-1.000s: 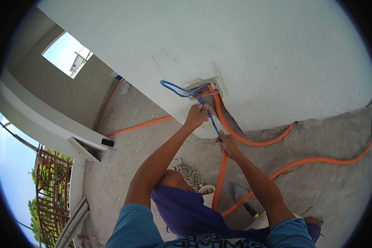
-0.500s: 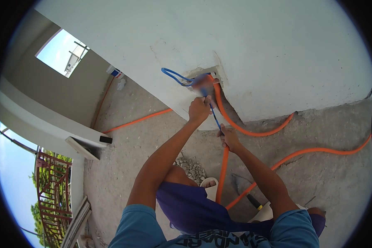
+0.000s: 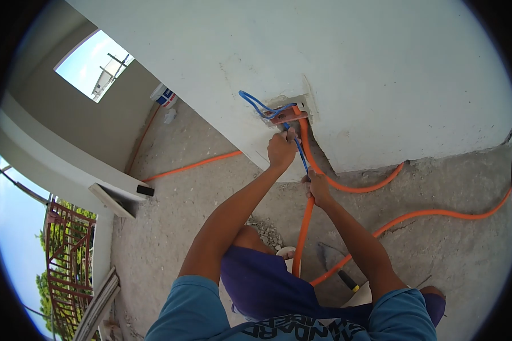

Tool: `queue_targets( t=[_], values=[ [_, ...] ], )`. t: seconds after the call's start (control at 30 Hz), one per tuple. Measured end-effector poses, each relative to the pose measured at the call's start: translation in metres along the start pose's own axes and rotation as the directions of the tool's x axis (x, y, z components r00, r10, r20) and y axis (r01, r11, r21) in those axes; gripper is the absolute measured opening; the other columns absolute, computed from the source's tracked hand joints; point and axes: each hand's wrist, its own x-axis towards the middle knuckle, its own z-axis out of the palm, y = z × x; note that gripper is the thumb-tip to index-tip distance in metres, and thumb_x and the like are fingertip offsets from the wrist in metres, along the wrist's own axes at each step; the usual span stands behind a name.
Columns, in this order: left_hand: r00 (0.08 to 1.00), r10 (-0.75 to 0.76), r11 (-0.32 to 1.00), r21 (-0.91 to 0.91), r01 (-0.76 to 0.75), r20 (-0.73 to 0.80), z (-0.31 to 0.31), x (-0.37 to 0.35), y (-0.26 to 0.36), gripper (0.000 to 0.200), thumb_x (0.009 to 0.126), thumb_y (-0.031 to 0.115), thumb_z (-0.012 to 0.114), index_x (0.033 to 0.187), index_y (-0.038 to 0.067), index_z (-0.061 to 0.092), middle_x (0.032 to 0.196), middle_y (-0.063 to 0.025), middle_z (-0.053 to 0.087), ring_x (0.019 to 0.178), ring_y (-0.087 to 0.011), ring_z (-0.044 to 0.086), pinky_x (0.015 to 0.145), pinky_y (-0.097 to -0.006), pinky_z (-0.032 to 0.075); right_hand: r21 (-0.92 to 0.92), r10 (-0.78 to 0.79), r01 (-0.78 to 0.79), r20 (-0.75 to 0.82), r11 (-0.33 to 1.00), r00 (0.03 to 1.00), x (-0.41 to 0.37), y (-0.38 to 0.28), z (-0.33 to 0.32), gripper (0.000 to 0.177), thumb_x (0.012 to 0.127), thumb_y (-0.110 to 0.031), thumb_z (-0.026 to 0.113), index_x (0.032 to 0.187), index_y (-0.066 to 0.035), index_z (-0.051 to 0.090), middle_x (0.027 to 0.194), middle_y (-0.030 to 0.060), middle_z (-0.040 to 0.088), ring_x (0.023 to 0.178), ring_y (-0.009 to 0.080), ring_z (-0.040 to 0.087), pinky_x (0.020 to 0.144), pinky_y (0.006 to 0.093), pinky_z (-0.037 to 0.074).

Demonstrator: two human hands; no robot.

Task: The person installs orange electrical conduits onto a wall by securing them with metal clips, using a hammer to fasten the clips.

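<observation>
My left hand (image 3: 283, 150) is closed on a blue wire (image 3: 302, 154), just below a reddish-brown electrical box (image 3: 290, 116) set in a wall cutout. Blue wire also makes a loop (image 3: 249, 98) out of the box to the left. Lower and to the right, my right hand (image 3: 317, 187) is closed around the upper end of an orange conduit (image 3: 304, 236), where the blue wire runs in; its fingertips are partly hidden. Another orange conduit (image 3: 347, 187) curves from the box down to the foot of the wall.
A further orange conduit (image 3: 432, 212) snakes over the concrete floor to the right. Rubble (image 3: 265, 232) and a black-and-yellow tool handle (image 3: 349, 281) lie near my legs. A white bucket (image 3: 164, 95) stands beyond the wall's edge; boards (image 3: 99, 307) lie at lower left.
The view has shifted slightly, and the electrical box now shows sharply instead of blurred. Both hands keep their grips; my left hand sits a little nearer to my right.
</observation>
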Motion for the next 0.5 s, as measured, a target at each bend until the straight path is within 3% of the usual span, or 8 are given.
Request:
queue_targets(
  t=[0.1, 0.2, 0.3, 0.4, 0.43, 0.5],
  values=[
    [0.997, 0.005, 0.998, -0.060, -0.009, -0.075, 0.004, 0.003, 0.001, 0.040, 0.097, 0.032, 0.051, 0.080, 0.002, 0.069, 0.068, -0.0092, 0.070, 0.058, -0.0244, 0.067, 0.060, -0.0388, 0.052, 0.009, -0.045, 0.044, 0.030, 0.999, 0.999, 0.005, -0.007, -0.001, 0.054, 0.100, -0.044, 0.045, 0.070, -0.001, 0.057, 0.048, -0.0034, 0.037, 0.034, 0.0073, 0.034, 0.032, 0.0255, 0.034],
    [0.973, 0.225, 0.923, 0.333, -0.195, -0.054, -0.011, 0.008, -0.007, 0.040, 0.096, 0.034, 0.053, 0.078, 0.003, 0.070, 0.065, -0.0107, 0.068, 0.057, -0.0292, 0.066, 0.058, -0.0414, 0.051, 0.006, -0.077, 0.077, 0.063, 0.997, 0.995, 0.007, -0.022, 0.001, 0.054, 0.099, -0.045, 0.046, 0.071, 0.000, 0.057, 0.049, -0.0040, 0.036, 0.035, 0.0068, 0.033, 0.033, 0.0255, 0.034],
    [0.913, 0.407, 0.772, 0.546, -0.326, -0.032, -0.049, 0.000, 0.020, 0.038, 0.094, 0.037, 0.055, 0.079, 0.005, 0.070, 0.062, -0.0120, 0.066, 0.057, -0.0324, 0.065, 0.057, -0.0433, 0.050, -0.065, -0.145, 0.147, 0.042, 0.987, 0.989, 0.020, -0.040, -0.002, 0.055, 0.098, -0.047, 0.048, 0.072, 0.000, 0.058, 0.050, -0.0046, 0.035, 0.036, 0.0062, 0.033, 0.034, 0.0255, 0.035],
    [0.894, 0.423, 0.807, 0.511, -0.296, -0.150, -0.062, 0.009, 0.021, 0.037, 0.094, 0.039, 0.055, 0.086, 0.007, 0.071, 0.064, -0.0099, 0.068, 0.059, -0.0295, 0.067, 0.061, -0.0413, 0.052, -0.147, -0.212, 0.216, 0.038, 0.965, 0.976, 0.032, -0.044, -0.009, 0.056, 0.097, -0.048, 0.049, 0.073, 0.001, 0.060, 0.051, -0.0038, 0.038, 0.037, 0.0062, 0.035, 0.035, 0.0255, 0.036],
    [0.889, 0.435, 0.765, 0.579, -0.281, -0.144, -0.064, 0.008, 0.022, 0.036, 0.093, 0.040, 0.055, 0.089, 0.007, 0.072, 0.064, -0.0068, 0.069, 0.059, -0.0280, 0.067, 0.063, -0.0396, 0.052, -0.174, -0.238, 0.243, 0.045, 0.954, 0.970, 0.037, -0.045, -0.010, 0.057, 0.097, -0.049, 0.049, 0.073, 0.001, 0.060, 0.052, -0.0033, 0.039, 0.037, 0.0063, 0.036, 0.035, 0.0254, 0.036],
    [0.913, 0.392, 0.790, 0.550, -0.270, -0.115, -0.064, 0.005, 0.025, 0.035, 0.093, 0.039, 0.055, 0.092, 0.008, 0.072, 0.065, -0.0062, 0.069, 0.059, -0.0275, 0.067, 0.063, -0.0387, 0.053, -0.208, -0.267, 0.272, 0.052, 0.940, 0.962, 0.043, -0.046, -0.010, 0.058, 0.097, -0.049, 0.050, 0.073, 0.001, 0.062, 0.052, -0.0019, 0.042, 0.037, 0.0068, 0.038, 0.035, 0.0254, 0.036]
  ],
)
